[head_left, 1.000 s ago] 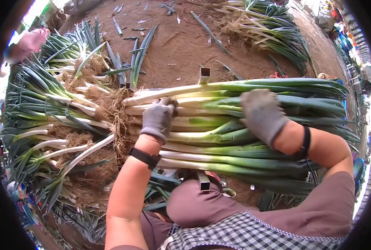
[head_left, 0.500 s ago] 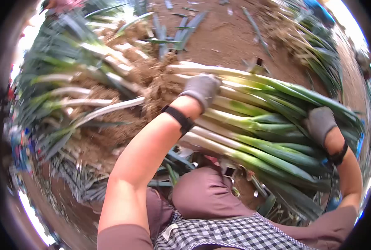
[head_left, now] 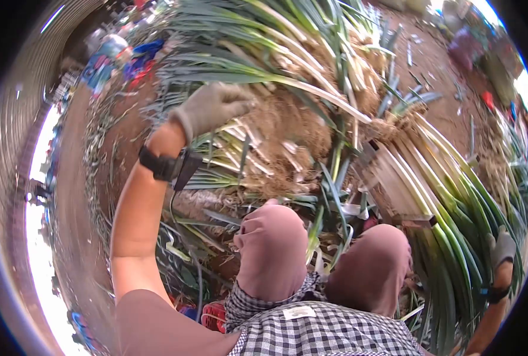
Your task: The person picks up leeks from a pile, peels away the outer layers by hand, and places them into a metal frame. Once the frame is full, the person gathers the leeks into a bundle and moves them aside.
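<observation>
My left hand (head_left: 216, 107), in a grey glove, is over the pile at the left, just below the leaves of a long leek (head_left: 329, 97). Its fingers stretch to the right, somewhat apart, and hold nothing that I can see. The leek's white end lies across other roots. At the right, a bunch of leeks (head_left: 448, 184) rests in a low frame (head_left: 415, 221), roots up and away, green leaves spread toward me. My right hand (head_left: 502, 248), gloved too, touches the outer edge of those leaves with its fingers apart.
More loose leeks (head_left: 234, 41) with soil-covered roots (head_left: 287, 121) heap in front of me. Trimmed leaves litter the dirt floor (head_left: 436, 53). My knees (head_left: 273, 243) are close below the pile. Bags (head_left: 468, 47) stand at the far right, and a cable (head_left: 200, 279) hangs beside my left leg.
My view has turned left. My left hand has left the white stalks of the bunch and moved over the pile at the left. My right hand stays by the bunch's leaves.
</observation>
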Motion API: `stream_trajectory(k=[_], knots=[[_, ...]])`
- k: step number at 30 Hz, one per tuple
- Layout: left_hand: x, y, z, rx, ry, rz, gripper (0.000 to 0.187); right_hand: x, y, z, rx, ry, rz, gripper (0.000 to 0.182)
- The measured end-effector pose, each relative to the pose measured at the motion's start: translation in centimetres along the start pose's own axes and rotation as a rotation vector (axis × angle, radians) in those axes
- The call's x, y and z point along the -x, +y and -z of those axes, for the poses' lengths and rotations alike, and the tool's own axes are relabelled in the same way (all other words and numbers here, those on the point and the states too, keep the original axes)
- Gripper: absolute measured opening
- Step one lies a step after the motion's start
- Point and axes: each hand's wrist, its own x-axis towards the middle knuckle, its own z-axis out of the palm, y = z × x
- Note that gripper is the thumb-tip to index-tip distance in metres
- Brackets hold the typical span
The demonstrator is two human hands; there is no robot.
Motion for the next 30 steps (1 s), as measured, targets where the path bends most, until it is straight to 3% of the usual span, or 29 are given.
stream_trajectory(k=[4, 6, 8, 10, 13, 14, 16, 17, 18, 20, 22, 24, 26, 30], knots=[[10.5, -13.3, -3.6, 0.049, 0.074, 0.398, 0.026, 4.1, -10.7, 12.4, -0.16, 0.098, 0.213, 0.04], [13.9, -19.2, -8.4, 0.152, 0.111, 0.489, 0.021, 5.8, -16.6, 16.8, -0.169, 0.129, 0.321, 0.038], [16.0, -24.4, -14.3, 0.279, 0.168, 0.553, 0.017, 6.3, -22.0, 20.1, -0.181, 0.017, 0.513, 0.037], [16.0, -25.8, -18.4, 0.328, 0.181, 0.67, 0.019, 6.7, -27.0, 21.0, -0.295, 0.008, 0.698, 0.038], [14.1, -27.5, -22.3, 0.648, 0.255, 0.803, 0.025, 6.2, -34.8, 22.9, -0.15, -0.135, 0.935, 0.036], [13.3, -29.6, -24.5, 0.547, 0.292, 0.769, 0.027, 5.7, -37.0, 23.2, -0.05, -0.196, 1.011, 0.037], [10.6, -36.3, -30.6, 0.73, 0.33, 0.78, 0.029, 4.4, -41.0, 22.8, 0.045, -0.289, 1.105, 0.045], [9.7, -33.3, -27.4, 0.59, 0.269, 0.81, 0.03, 3.9, -43.0, 22.9, 0.079, -0.328, 1.15, 0.045], [8.6, -34.9, -29.1, 0.582, 0.329, 0.742, 0.03, 3.3, -44.9, 22.9, 0.115, -0.367, 1.192, 0.045], [6.9, -33.2, -27.1, 0.724, 0.311, 0.789, 0.032, 1.8, -48.2, 22.2, 0.111, -0.3, 1.266, 0.046], [5.4, -34.0, -28.5, 0.753, 0.407, 0.658, 0.031, -0.3, -51.1, 22.3, 0.027, -0.229, 1.302, 0.045], [4.4, -33.1, -28.9, 0.97, 0.401, 0.711, 0.028, -2.4, -55.0, 24.4, 0.074, -0.365, 1.052, 0.041], [4.1, -30.7, -28.7, 1.103, 0.429, 0.697, 0.027, -6.2, -56.8, 22.2, -0.296, 0.023, 1.093, 0.038], [5.1, -28.2, -31.2, 1.27, 0.354, 0.65, 0.025, -14.1, -62.3, 19.3, -0.347, 0.228, 0.696, 0.032]])
